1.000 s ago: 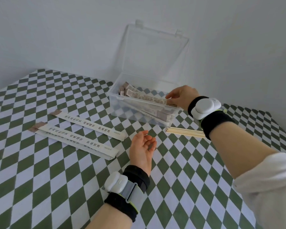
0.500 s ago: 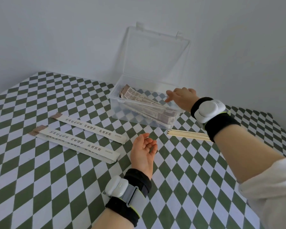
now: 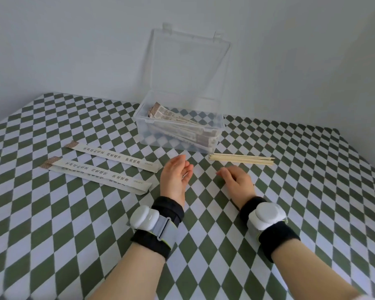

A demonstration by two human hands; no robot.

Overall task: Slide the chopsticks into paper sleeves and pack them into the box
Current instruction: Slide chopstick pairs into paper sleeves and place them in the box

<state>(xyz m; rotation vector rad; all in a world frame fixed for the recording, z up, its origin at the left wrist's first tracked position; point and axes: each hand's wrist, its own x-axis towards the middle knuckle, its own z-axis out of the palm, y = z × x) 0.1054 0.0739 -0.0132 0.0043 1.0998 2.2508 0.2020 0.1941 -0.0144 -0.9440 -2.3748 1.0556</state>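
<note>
Thin, pale wooden chopsticks (image 3: 241,160) lie bundled at one o'clock from the right hand (image 3: 236,180), beside the clear plastic box (image 3: 139,124). Flat printed paper sleeves (image 3: 113,158) lie at ten o'clock from the left hand (image 3: 174,177). Both hands are loosely spread, empty.

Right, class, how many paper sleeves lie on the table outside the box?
3. A lone sleeve lies nearer the box; closer in, a top sleeve overlaps a lower sleeve. Others could hide beneath.

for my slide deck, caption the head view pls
Mid-task: left hand and right hand open between loose sleeves and bare chopsticks; box holds packed sleeves.
</note>
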